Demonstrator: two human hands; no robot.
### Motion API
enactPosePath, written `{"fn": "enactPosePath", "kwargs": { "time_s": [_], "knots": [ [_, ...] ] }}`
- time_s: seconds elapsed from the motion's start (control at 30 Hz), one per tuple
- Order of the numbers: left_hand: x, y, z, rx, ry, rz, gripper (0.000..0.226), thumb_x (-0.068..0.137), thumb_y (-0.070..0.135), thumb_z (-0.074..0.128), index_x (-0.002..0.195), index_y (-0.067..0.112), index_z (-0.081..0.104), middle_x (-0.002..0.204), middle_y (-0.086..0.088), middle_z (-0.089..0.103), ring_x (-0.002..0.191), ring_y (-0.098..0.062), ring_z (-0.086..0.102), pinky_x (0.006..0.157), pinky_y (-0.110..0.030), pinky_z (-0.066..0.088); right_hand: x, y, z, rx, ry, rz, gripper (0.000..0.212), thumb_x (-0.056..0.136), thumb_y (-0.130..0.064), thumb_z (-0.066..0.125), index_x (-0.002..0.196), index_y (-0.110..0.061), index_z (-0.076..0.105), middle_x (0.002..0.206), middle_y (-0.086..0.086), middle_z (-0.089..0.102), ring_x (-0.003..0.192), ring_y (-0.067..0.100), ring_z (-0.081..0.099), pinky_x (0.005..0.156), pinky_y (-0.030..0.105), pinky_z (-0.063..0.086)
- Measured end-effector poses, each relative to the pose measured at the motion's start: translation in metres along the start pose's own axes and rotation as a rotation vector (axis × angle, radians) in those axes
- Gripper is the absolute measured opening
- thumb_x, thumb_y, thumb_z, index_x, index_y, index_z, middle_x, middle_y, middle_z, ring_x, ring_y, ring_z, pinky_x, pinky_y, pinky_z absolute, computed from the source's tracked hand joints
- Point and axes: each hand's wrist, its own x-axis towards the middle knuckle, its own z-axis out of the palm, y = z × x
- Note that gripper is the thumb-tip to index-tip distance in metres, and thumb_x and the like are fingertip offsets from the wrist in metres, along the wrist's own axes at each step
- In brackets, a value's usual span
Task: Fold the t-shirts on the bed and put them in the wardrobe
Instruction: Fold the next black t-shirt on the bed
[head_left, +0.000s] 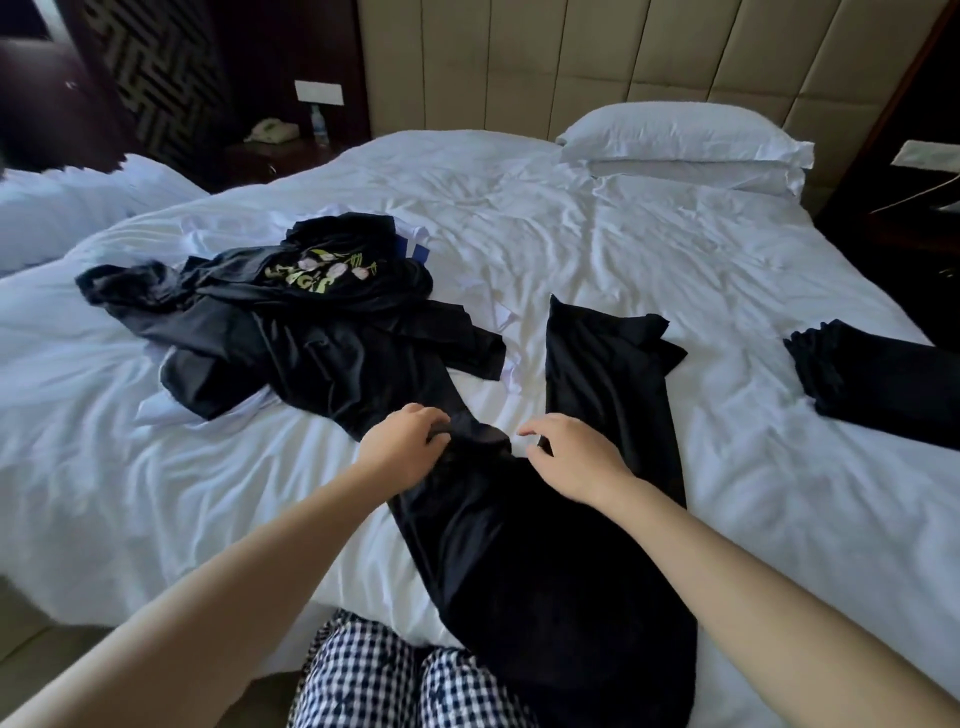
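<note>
We see a black t-shirt (545, 561) spread on the white bed (623, 234). It's plain & dark w/ no print showing. It's laid as a long narrow strip, and the far end has a sleeve sticking out to the right. The near end hangs over the bed's edge, next to checked trousers (374, 680) at the bottom of the view. Around mid-length the cloth is bunched & wrinkled, and both hands sit right there.

The left hand (402, 449) is on the strip's left edge, fingers curled into the bunched fabric, gripping it. The right hand (576, 457) is just beside it on the right part of the strip, w/ a small gap of white sheet showing btw the two hands. Its fingers are bent, and the thumb & forefinger pinch the cloth's edge. Both forearms reach in from the bottom corners.

To the left, a loose pile of shirts (311, 332) lies crumpled, mostly black, one w/ a yellow-green print on top and some white & blue underneath. Its nearest fold comes right up to the left hand. Far right, well apart from the hands, a folded black stack (883, 384) rests nr the bed's edge. A pillow (685, 140) lies at the padded headboard (571, 62).
</note>
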Motion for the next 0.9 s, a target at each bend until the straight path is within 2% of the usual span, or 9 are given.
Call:
{"fn": "enactPosePath", "kwargs": {
  "time_s": [0.13,0.23,0.33,0.4,0.47,0.53,0.63,0.77,0.9],
  "knots": [
    [-0.024,-0.019,0.011,0.051,-0.043,-0.064,0.049,0.096,0.043,0.051,0.141,0.026,0.045,0.14,0.002,0.047,0.125,-0.02,0.049,0.092,-0.034,0.048,-0.025,-0.022,0.023,0.004,0.077,-0.048,0.025,0.095,-0.027,0.05,0.116,-0.029,0.064,0.119,-0.015,0.056,0.117,0.005,0.048,0.079,0.026,0.045],
    [-0.036,-0.026,0.019,0.087,0.011,-0.078,0.059,0.094,0.045,0.055,0.145,0.021,0.037,0.142,-0.001,0.044,0.132,-0.022,0.042,0.099,-0.033,0.042,-0.034,-0.03,0.041,-0.052,0.054,-0.062,0.028,0.096,-0.031,0.05,0.12,-0.028,0.062,0.123,-0.013,0.052,0.121,0.007,0.044,0.079,0.024,0.041],
    [-0.041,-0.029,0.023,0.097,0.057,-0.102,0.065,0.092,0.045,0.058,0.146,0.018,0.032,0.142,-0.004,0.042,0.134,-0.025,0.038,0.105,-0.034,0.035,-0.036,-0.034,0.057,-0.103,-0.052,-0.018,0.043,0.096,-0.04,0.05,0.138,-0.03,0.05,0.144,-0.009,0.04,0.137,0.012,0.031,0.1,0.03,0.039],
    [-0.043,-0.029,0.025,0.104,0.057,-0.132,0.069,0.091,0.046,0.06,0.146,0.017,0.03,0.141,-0.006,0.043,0.132,-0.027,0.038,0.103,-0.034,0.037,-0.04,-0.035,0.068,-0.139,-0.156,-0.002,0.054,0.096,-0.046,0.049,0.147,-0.032,0.038,0.157,-0.004,0.025,0.147,0.015,0.014,0.116,0.035,0.024],
    [-0.039,-0.033,0.027,0.055,0.031,-0.172,0.071,0.087,0.047,0.065,0.143,0.016,0.034,0.137,-0.007,0.046,0.128,-0.027,0.042,0.1,-0.035,0.04,-0.045,-0.033,0.077,-0.177,-0.225,-0.008,0.059,0.098,-0.048,0.044,0.152,-0.033,0.026,0.162,-0.002,0.01,0.15,0.016,-0.003,0.121,0.039,0.007],
    [-0.032,-0.038,0.026,-0.108,0.002,-0.238,0.066,0.081,0.048,0.071,0.134,0.018,0.047,0.126,-0.004,0.054,0.116,-0.023,0.053,0.094,-0.035,0.048,-0.048,-0.029,0.083,-0.192,-0.236,-0.02,0.059,0.1,-0.049,0.039,0.153,-0.035,0.02,0.163,-0.002,0.003,0.149,0.014,-0.011,0.122,0.041,0.0],
    [-0.026,-0.04,0.02,-0.306,-0.007,-0.261,0.038,0.075,0.046,0.075,0.104,0.023,0.066,0.096,0.004,0.068,0.087,-0.014,0.064,0.079,-0.036,0.056,-0.046,-0.026,0.084,-0.185,-0.256,-0.022,0.059,0.1,-0.048,0.039,0.153,-0.036,0.019,0.163,-0.002,0.001,0.149,0.014,-0.013,0.122,0.042,-0.002],
    [-0.024,-0.034,0.018,-0.351,-0.031,-0.252,0.022,0.081,0.037,0.074,0.08,0.018,0.065,0.075,0.004,0.067,0.073,-0.015,0.065,0.068,-0.033,0.052,-0.04,-0.024,0.079,-0.17,-0.306,-0.029,0.059,0.099,-0.048,0.042,0.153,-0.036,0.021,0.163,-0.002,0.003,0.15,0.015,-0.01,0.122,0.042,-0.001],
    [-0.027,-0.018,0.017,-0.7,0.018,-0.288,0.024,0.088,0.033,0.069,0.092,0.009,0.068,0.087,-0.006,0.071,0.077,-0.016,0.066,0.074,-0.033,0.054,-0.04,-0.019,0.066,-0.081,-0.327,-0.061,0.057,0.098,-0.043,0.049,0.151,-0.035,0.03,0.164,-0.003,0.006,0.15,0.014,-0.005,0.122,0.039,0.004]
  ]
}}
